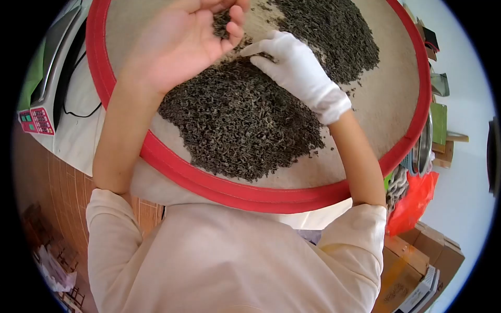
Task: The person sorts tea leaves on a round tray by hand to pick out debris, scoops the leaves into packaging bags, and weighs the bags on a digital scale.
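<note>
Dark, curled dried tea leaves (pixel 245 120) lie in a broad heap on a round cloth-covered tray (pixel 386 120) with a red rim. My bare left hand (pixel 180 44) is turned palm up above the heap's far left side. Its curled fingers cup a small handful of tea leaves (pixel 221 24). My right hand (pixel 289 65), in a white glove, rests at the heap's far edge. Its thumb and forefinger point left with a small gap between them, where dark leaves show. The other fingers are partly hidden.
A second tea heap (pixel 336 36) lies at the tray's far right. A scale (pixel 39 120) with a pink keypad stands at the left, its black cord (pixel 78 112) beside the tray. A red plastic bag (pixel 415 203) and cardboard boxes (pixel 407 261) are at the right.
</note>
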Tool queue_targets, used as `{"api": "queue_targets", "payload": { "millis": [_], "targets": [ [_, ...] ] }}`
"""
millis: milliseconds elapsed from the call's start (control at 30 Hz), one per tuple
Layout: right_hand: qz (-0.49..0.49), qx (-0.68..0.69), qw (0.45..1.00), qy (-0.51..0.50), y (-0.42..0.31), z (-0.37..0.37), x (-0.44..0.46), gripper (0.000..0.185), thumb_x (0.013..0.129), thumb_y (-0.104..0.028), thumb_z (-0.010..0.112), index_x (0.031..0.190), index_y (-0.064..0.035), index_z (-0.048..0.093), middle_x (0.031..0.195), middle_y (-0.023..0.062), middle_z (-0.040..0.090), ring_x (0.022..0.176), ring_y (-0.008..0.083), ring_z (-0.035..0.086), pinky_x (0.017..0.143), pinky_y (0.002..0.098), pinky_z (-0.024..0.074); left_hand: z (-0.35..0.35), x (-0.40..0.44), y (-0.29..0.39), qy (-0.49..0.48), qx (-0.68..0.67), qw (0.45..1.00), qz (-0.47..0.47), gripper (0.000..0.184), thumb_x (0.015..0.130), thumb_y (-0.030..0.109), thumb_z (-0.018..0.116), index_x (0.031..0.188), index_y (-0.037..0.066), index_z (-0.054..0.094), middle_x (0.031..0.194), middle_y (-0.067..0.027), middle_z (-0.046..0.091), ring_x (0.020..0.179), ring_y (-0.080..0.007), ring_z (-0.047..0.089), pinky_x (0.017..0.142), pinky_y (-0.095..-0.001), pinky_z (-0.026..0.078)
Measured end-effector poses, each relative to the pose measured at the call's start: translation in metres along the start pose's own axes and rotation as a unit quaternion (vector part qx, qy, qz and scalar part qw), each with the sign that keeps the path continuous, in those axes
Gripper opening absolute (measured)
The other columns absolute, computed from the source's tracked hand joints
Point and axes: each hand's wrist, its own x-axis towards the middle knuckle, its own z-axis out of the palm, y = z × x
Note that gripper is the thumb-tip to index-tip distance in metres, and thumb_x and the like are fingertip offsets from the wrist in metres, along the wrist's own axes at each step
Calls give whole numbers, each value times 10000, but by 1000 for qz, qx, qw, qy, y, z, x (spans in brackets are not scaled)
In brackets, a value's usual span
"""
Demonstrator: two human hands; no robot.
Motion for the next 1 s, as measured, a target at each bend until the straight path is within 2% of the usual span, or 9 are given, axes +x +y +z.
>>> {"api": "queue_targets", "payload": {
  "millis": [67,200,367,467,533,600,700,833,1000],
  "targets": [
    [-41,-52,992,-106,11,16,15,169,815,-167,683,970,-112,724,935,112,659,901,320,616,827,402,504,-4,3,2,13,12,1000,5,251,1019,157,349,1109,20,539,940,-53,592,782,-147,542,715,-275,473],
    [11,-80,983,-163,1,25,25,138,773,-133,689,906,-103,709,908,115,653,907,322,618,807,402,507,-4,4,2,4,-5,1000,-17,240,1015,144,357,1116,8,527,933,-51,579,770,-136,530,707,-262,470],
    [-2,-92,986,-140,2,30,22,108,778,-134,674,872,-81,684,867,117,644,850,326,625,769,413,508,-7,6,4,-15,35,999,16,237,1019,148,352,1107,14,527,911,-40,579,769,-123,533,705,-257,472],
    [27,-9,995,-94,3,23,17,119,801,-155,671,884,-70,677,851,126,642,821,329,626,759,416,509,-9,7,5,-20,34,999,11,237,1021,149,348,1106,18,526,919,-39,581,768,-118,536,706,-250,472],
    [157,107,975,-115,-4,13,17,142,825,-178,666,902,-59,669,863,142,644,829,327,628,776,414,507,-8,7,4,-12,33,999,4,233,1020,148,348,1102,22,526,917,-36,579,763,-117,536,706,-247,473],
    [153,100,976,-120,-4,10,17,166,837,-194,665,921,-50,666,895,155,649,857,323,630,797,409,506,-5,7,4,11,37,999,12,232,1019,148,351,1098,24,530,917,-34,579,762,-117,536,705,-248,472],
    [54,-25,994,-90,-1,24,18,195,812,-221,688,942,-76,701,902,154,653,873,325,630,803,411,508,-5,7,5,18,37,999,9,226,1016,150,361,1095,30,535,915,-29,578,763,-115,532,702,-247,468],
    [70,-97,982,-143,-10,36,26,166,783,-220,702,871,-81,716,883,134,657,880,327,631,787,425,508,-11,10,2,-9,49,999,7,213,1008,150,378,1096,36,535,913,-23,572,769,-112,524,701,-246,457],
    [85,-155,967,-185,-20,36,34,200,783,-233,703,905,-74,702,876,139,657,862,335,633,776,428,513,-11,9,4,-6,19,1000,1,204,1002,141,386,1084,30,537,938,-33,565,789,-118,523,716,-258,461]
  ]
}}
